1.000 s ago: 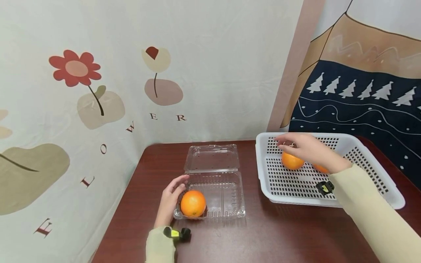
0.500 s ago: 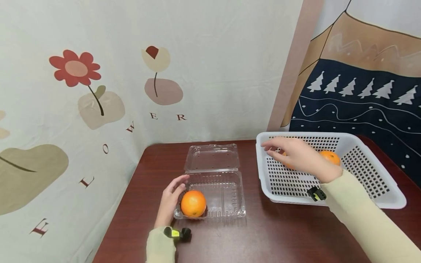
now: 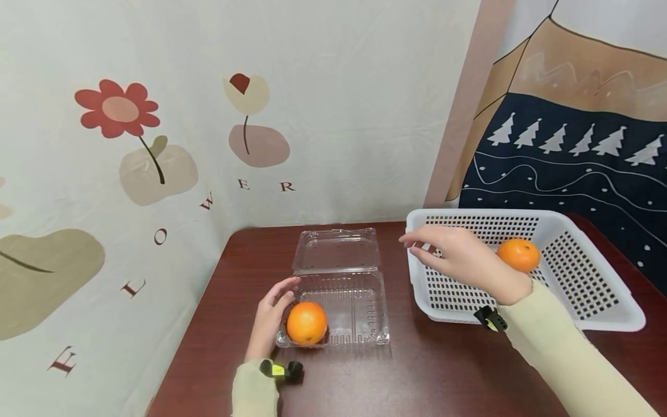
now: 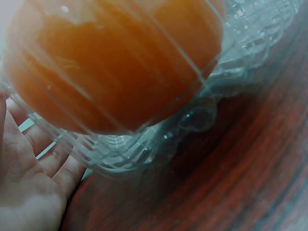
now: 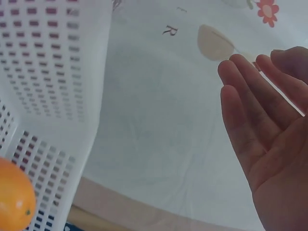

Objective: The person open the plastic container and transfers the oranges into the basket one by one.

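Observation:
An orange (image 3: 307,323) sits in the front left of a clear plastic clamshell box (image 3: 354,313), whose lid (image 3: 337,250) lies folded back. My left hand (image 3: 272,313) rests against the box's left side, fingers extended; in the left wrist view the orange (image 4: 115,62) shows through the clear wall beside the palm (image 4: 29,187). Over the left part of a white plastic basket (image 3: 578,315) hovers my right hand (image 3: 453,252). Its fingers look extended and hold nothing in the right wrist view, where the hand (image 5: 274,125) is apart from the basket (image 5: 91,96). Another orange (image 3: 519,255) lies in the basket.
Both containers stand on a dark red-brown table (image 3: 354,382), the basket to the right of the box. A pale curtain (image 3: 339,116) with printed flowers hangs behind. At the back right hangs a dark cloth (image 3: 573,168) with white trees.
My right hand has moved left across the basket to its left rim, uncovering the orange on the right. The other basket orange, visible earlier, is now hidden behind the hand. My left hand stays put.

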`<control>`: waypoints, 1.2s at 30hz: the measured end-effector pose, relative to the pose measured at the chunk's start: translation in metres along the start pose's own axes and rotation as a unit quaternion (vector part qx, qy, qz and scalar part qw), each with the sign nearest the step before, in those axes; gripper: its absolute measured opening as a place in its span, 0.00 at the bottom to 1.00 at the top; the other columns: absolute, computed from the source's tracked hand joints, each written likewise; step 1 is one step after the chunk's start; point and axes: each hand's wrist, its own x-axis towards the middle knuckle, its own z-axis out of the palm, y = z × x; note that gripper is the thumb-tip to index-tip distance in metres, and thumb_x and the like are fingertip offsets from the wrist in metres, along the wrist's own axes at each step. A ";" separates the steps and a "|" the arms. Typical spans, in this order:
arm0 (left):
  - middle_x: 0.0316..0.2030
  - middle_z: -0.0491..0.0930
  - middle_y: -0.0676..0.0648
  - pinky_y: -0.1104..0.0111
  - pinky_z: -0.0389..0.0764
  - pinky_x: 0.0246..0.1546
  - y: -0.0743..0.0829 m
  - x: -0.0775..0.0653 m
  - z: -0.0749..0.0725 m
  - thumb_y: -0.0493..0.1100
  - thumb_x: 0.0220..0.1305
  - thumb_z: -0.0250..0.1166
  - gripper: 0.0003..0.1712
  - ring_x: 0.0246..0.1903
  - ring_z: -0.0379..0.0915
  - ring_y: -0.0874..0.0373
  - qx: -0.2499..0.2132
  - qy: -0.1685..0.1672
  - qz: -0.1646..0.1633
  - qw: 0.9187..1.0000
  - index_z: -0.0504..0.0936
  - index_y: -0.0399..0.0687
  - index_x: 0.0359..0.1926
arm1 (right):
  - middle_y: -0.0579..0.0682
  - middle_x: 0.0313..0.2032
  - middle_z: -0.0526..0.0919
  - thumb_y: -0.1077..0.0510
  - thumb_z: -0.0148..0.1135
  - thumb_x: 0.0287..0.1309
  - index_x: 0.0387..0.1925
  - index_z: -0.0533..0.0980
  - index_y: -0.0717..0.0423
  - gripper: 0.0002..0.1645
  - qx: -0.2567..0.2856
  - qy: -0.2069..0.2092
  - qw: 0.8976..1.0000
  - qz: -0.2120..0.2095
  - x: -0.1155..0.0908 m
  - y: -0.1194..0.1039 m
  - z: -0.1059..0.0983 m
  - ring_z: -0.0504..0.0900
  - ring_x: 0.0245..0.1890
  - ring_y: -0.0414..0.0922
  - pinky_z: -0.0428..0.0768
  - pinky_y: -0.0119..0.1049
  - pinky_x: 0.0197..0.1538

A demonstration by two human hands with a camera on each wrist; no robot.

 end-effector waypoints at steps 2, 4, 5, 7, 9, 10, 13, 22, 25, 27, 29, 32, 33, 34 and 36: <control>0.51 0.73 0.56 0.71 0.68 0.51 0.000 0.000 0.000 0.46 0.64 0.54 0.16 0.52 0.66 0.61 -0.002 -0.001 0.001 1.000 0.74 0.59 0.53 | 0.37 0.38 0.79 0.54 0.59 0.55 0.47 0.76 0.46 0.16 0.001 0.006 1.000 -0.008 0.001 -0.003 0.001 0.75 0.35 0.32 0.77 0.30 0.34; 0.52 0.73 0.55 0.71 0.69 0.50 -0.001 0.001 0.000 0.46 0.64 0.54 0.16 0.52 0.66 0.60 -0.003 -0.002 0.002 1.000 0.74 0.59 0.53 | 0.37 0.38 0.79 0.54 0.59 0.55 0.47 0.76 0.45 0.16 0.006 0.014 1.000 -0.016 0.002 -0.006 0.003 0.76 0.34 0.31 0.77 0.30 0.33; 0.52 0.73 0.55 0.72 0.69 0.50 -0.001 0.001 0.000 0.45 0.64 0.54 0.16 0.52 0.66 0.60 -0.005 -0.002 0.003 1.000 0.74 0.59 0.53 | 0.36 0.38 0.79 0.54 0.58 0.55 0.47 0.76 0.45 0.16 0.008 0.018 1.000 -0.020 0.002 -0.008 0.003 0.75 0.34 0.31 0.76 0.29 0.33; 0.52 0.73 0.54 0.72 0.69 0.50 -0.002 0.002 -0.001 0.45 0.64 0.54 0.16 0.52 0.66 0.60 -0.008 -0.002 0.003 1.000 0.74 0.59 0.52 | 0.36 0.39 0.79 0.54 0.59 0.55 0.47 0.76 0.45 0.16 0.016 0.027 0.999 -0.027 0.004 -0.011 0.005 0.75 0.34 0.31 0.76 0.29 0.34; 0.52 0.73 0.54 0.73 0.69 0.50 -0.002 0.002 -0.002 0.45 0.64 0.54 0.16 0.52 0.66 0.59 -0.007 -0.001 0.004 1.000 0.74 0.59 0.52 | 0.37 0.40 0.79 0.54 0.58 0.55 0.47 0.76 0.46 0.16 0.023 0.035 0.999 -0.031 0.005 -0.014 0.007 0.75 0.35 0.31 0.76 0.29 0.35; 0.52 0.73 0.54 0.73 0.69 0.50 -0.002 0.002 -0.002 0.45 0.64 0.54 0.16 0.52 0.66 0.60 -0.006 -0.001 0.004 1.000 0.74 0.59 0.52 | 0.37 0.41 0.78 0.54 0.58 0.55 0.47 0.76 0.46 0.16 0.027 0.041 0.998 -0.033 0.006 -0.015 0.008 0.75 0.35 0.31 0.76 0.29 0.35; 0.52 0.73 0.54 0.71 0.69 0.51 -0.001 0.002 -0.001 0.46 0.64 0.54 0.16 0.52 0.66 0.60 -0.001 -0.001 0.002 1.000 0.74 0.60 0.52 | 0.38 0.44 0.76 0.54 0.59 0.55 0.47 0.75 0.46 0.16 0.042 0.058 0.997 -0.034 0.007 -0.020 0.013 0.74 0.36 0.33 0.75 0.29 0.34; 0.51 0.73 0.56 0.71 0.69 0.51 0.001 0.000 0.000 0.46 0.64 0.54 0.16 0.53 0.66 0.61 0.005 0.000 0.000 1.000 0.74 0.60 0.52 | 0.37 0.47 0.74 0.55 0.58 0.55 0.46 0.75 0.45 0.15 0.095 0.085 0.991 -0.036 0.007 -0.030 0.029 0.74 0.38 0.31 0.73 0.25 0.36; 0.51 0.73 0.56 0.69 0.68 0.52 0.001 0.001 0.000 0.46 0.64 0.54 0.16 0.52 0.66 0.61 0.005 -0.001 -0.001 1.000 0.74 0.60 0.52 | 0.37 0.46 0.75 0.55 0.58 0.55 0.46 0.75 0.44 0.15 0.109 0.089 0.990 -0.033 0.007 -0.031 0.035 0.74 0.39 0.31 0.74 0.26 0.37; 0.52 0.73 0.55 0.68 0.68 0.52 0.001 0.001 -0.001 0.46 0.64 0.54 0.16 0.52 0.66 0.61 0.005 -0.002 -0.001 1.000 0.74 0.60 0.52 | 0.36 0.44 0.76 0.55 0.58 0.56 0.46 0.75 0.43 0.15 0.118 0.091 0.988 -0.029 0.006 -0.032 0.039 0.74 0.40 0.31 0.74 0.27 0.39; 0.52 0.73 0.55 0.68 0.68 0.52 0.001 0.001 -0.001 0.46 0.64 0.54 0.16 0.52 0.66 0.60 0.004 -0.002 -0.002 1.000 0.74 0.60 0.52 | 0.35 0.43 0.77 0.54 0.57 0.57 0.46 0.75 0.43 0.14 0.128 0.090 0.987 -0.024 0.005 -0.033 0.043 0.74 0.41 0.32 0.73 0.29 0.43; 0.51 0.73 0.55 0.70 0.68 0.51 0.001 0.001 -0.001 0.45 0.64 0.54 0.16 0.52 0.66 0.60 0.003 -0.002 -0.002 1.000 0.74 0.60 0.52 | 0.35 0.42 0.77 0.53 0.55 0.58 0.46 0.75 0.42 0.13 0.142 0.085 0.986 -0.013 0.004 -0.035 0.048 0.74 0.42 0.32 0.72 0.31 0.46; 0.51 0.73 0.55 0.70 0.69 0.51 0.001 0.001 0.000 0.45 0.64 0.54 0.16 0.52 0.66 0.60 0.002 -0.002 -0.002 1.000 0.74 0.60 0.52 | 0.35 0.42 0.77 0.53 0.55 0.58 0.46 0.75 0.42 0.13 0.147 0.083 0.986 -0.010 0.003 -0.035 0.050 0.74 0.42 0.32 0.72 0.31 0.47; 0.51 0.73 0.55 0.71 0.69 0.51 0.000 0.001 0.000 0.45 0.64 0.54 0.16 0.52 0.66 0.60 0.001 -0.002 -0.002 1.000 0.74 0.60 0.52 | 0.35 0.42 0.77 0.52 0.54 0.59 0.46 0.75 0.41 0.13 0.150 0.080 0.985 -0.005 0.003 -0.036 0.052 0.74 0.42 0.32 0.72 0.31 0.48; 0.52 0.73 0.55 0.71 0.69 0.51 0.000 0.001 -0.001 0.45 0.64 0.54 0.16 0.53 0.66 0.60 0.000 -0.002 -0.003 1.000 0.74 0.60 0.52 | 0.34 0.42 0.77 0.51 0.53 0.60 0.47 0.75 0.40 0.13 0.156 0.076 0.985 0.002 0.002 -0.037 0.055 0.74 0.43 0.32 0.71 0.32 0.48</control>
